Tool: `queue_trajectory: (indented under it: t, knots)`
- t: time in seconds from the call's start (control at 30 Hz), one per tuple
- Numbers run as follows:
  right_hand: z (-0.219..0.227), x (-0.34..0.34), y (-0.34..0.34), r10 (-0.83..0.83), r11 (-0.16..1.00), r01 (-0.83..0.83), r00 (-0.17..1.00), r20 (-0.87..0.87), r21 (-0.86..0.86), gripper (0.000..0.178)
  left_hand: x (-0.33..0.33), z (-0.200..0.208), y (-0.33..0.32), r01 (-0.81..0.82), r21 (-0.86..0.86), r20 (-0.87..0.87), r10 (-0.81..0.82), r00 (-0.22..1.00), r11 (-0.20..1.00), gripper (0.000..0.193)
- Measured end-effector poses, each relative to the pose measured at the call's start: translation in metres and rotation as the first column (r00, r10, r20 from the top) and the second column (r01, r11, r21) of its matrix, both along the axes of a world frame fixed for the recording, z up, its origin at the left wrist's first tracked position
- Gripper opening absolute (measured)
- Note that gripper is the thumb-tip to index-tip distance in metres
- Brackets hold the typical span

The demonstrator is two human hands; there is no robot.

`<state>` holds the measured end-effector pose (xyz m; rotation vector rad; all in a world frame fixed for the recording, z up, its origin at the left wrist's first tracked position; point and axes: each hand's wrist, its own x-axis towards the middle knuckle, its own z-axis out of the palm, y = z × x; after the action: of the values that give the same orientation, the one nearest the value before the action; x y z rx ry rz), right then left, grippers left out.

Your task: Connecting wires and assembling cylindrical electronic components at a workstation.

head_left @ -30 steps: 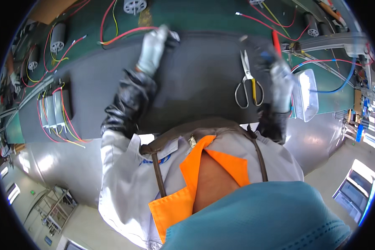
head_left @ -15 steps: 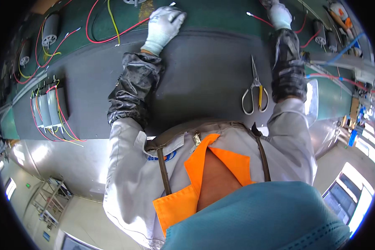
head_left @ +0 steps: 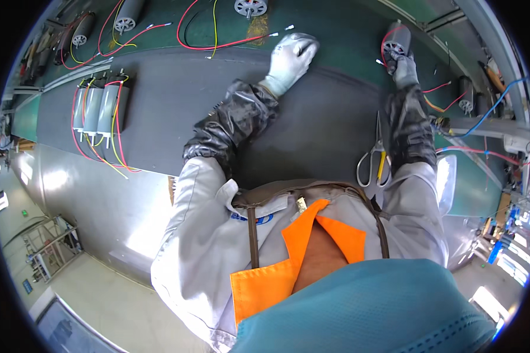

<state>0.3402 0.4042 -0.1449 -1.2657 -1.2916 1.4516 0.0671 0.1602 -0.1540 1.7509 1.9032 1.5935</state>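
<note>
While the outstretched right hand [head_left: 405, 70] grips a motor [head_left: 398, 37], the left hand [head_left: 292, 59] curls fist-like.

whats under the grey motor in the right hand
Green tabletop shows around the grey motor in the right hand; whatever lies directly beneath is covered by motor and hand and can't be seen.

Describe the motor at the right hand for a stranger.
Past the dark mat lies a green surface. Toward its right, the gloved right hand holds a grey cylindrical motor, the only one in a hand.
</note>
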Motion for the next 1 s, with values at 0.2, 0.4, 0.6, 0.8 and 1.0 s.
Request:
queue_trajectory:
  t: [0.2, 0.4, 0.6, 0.8, 1.0]
  knots:
    - [0.092, 0.037, -0.165, 0.492, 0.842, -0.460, 0.869, 0.052, -0.283, 0.056, 0.067, 0.027, -0.021, 0.348, 0.341, 0.868, -0.435, 0.239, 0.873, 0.031]
    - [0.105, 0.004, -0.325, 0.453, 0.590, -0.806, 0.376, 0.808, 0.044, 0.088, 0.069, 0.088, -0.159, 0.417, -0.370, 0.861, 0.139, 0.489, 0.830, 0.034]
    - [0.059, 0.012, -0.358, 0.230, 0.294, -0.842, 0.521, 0.822, 0.451, 0.074, 0.020, 0.109, -0.209, 0.516, -0.686, 0.663, 0.148, 0.734, 0.513, 0.040]
    - [0.040, -0.046, -0.295, 0.109, 0.312, -0.721, 0.674, 0.731, 0.618, 0.065, 0.004, 0.107, -0.245, 0.607, -0.580, 0.748, 0.062, 0.660, 0.543, 0.037]
    - [0.100, -0.048, -0.337, 0.444, -0.089, -0.797, 0.505, 0.740, 0.598, 0.040, 0.010, 0.104, -0.233, 0.470, -0.560, 0.799, 0.296, 0.524, 0.682, 0.042]
